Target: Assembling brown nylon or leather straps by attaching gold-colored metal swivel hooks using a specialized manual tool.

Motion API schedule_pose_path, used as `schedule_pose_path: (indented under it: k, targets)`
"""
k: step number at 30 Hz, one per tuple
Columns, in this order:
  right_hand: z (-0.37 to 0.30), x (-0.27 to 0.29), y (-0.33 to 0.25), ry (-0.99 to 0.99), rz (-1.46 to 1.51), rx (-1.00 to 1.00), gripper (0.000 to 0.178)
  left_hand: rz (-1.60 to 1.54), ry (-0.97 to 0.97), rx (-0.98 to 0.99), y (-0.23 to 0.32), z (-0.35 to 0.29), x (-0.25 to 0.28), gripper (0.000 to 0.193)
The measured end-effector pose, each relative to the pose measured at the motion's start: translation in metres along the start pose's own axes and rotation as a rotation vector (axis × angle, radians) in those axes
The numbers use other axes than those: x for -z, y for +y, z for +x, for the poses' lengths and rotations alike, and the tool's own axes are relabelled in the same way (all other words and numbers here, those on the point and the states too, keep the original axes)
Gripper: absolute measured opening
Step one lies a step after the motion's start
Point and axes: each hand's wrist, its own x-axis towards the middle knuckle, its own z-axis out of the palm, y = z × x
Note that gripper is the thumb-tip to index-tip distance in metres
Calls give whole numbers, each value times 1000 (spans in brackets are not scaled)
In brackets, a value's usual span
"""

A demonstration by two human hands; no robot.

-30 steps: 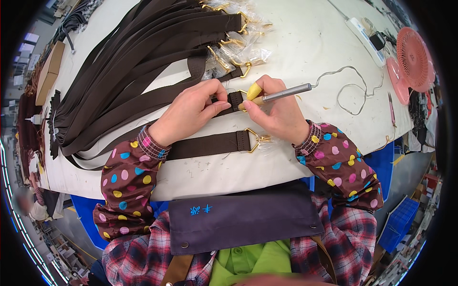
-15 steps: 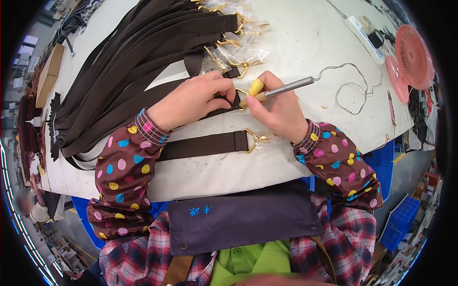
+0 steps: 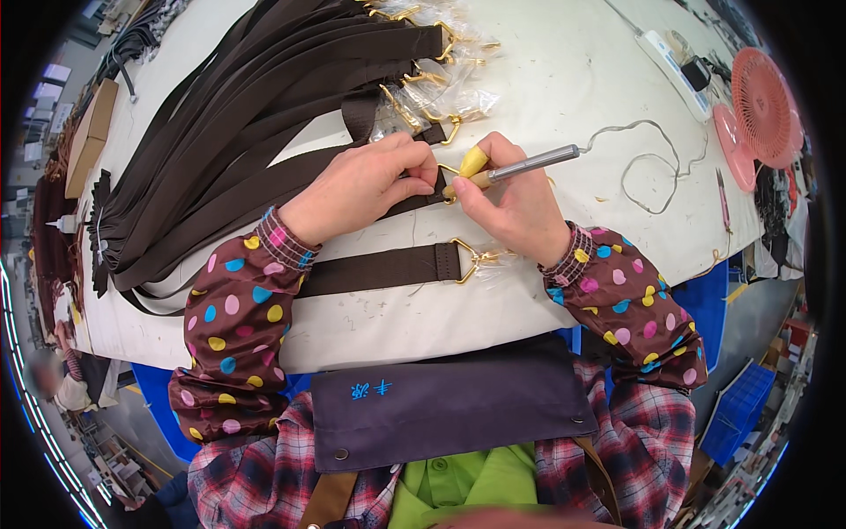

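Observation:
My left hand (image 3: pixel 366 181) pinches the end of a dark brown strap (image 3: pixel 425 202), thumb and fingertips together beside its gold ring (image 3: pixel 448 167). In my right hand (image 3: pixel 524 207) is a corded pen-shaped tool (image 3: pixel 542 161) with a silver barrel. Its front end points at the strap by the ring; the tip is hidden by my fingers. A yellow finger cover (image 3: pixel 473 160) sits on one right finger. Nearer to me, another brown strap (image 3: pixel 379 271) lies flat, a gold clasp (image 3: pixel 474 258) in thin plastic at its end.
A big bundle of brown straps (image 3: pixel 238 115) spreads over the left of the white table (image 3: pixel 546 79), with plastic-wrapped gold hardware (image 3: pixel 441 79) at its far end. On the right are a power strip (image 3: pixel 674 75), a pink fan (image 3: pixel 762 106) and the tool's looped cord (image 3: pixel 652 210).
My left hand and forearm have shifted slightly to the right. The right hand holds the tool in nearly the same place at the strap end.

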Motion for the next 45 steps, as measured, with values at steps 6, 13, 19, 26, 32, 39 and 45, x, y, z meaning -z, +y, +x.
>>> schedule_pose_path:
  k: [6,13,19,26,32,39,45]
  targets:
    - [0,-1,0,-5,-11,1,21,2,9,10,-1,-1,-1,11]
    - [0,0,-1,43,93,-26,20,-207,-21,184,10,-2,3,13]
    - [0,-4,3,9,137,-74,20,-374,11,251,8,-7,-2,11]
    - [0,-6,3,9,80,-63,21,-359,1,256,7,-8,-3,12]
    - [0,-7,6,6,89,-56,21,-355,6,249,7,-7,-4,13]
    - [0,-7,9,-4,90,-75,22,-367,4,245,5,-7,-4,13]
    - [-1,-4,2,59,133,-101,19,-216,63,147,8,-9,-4,20]
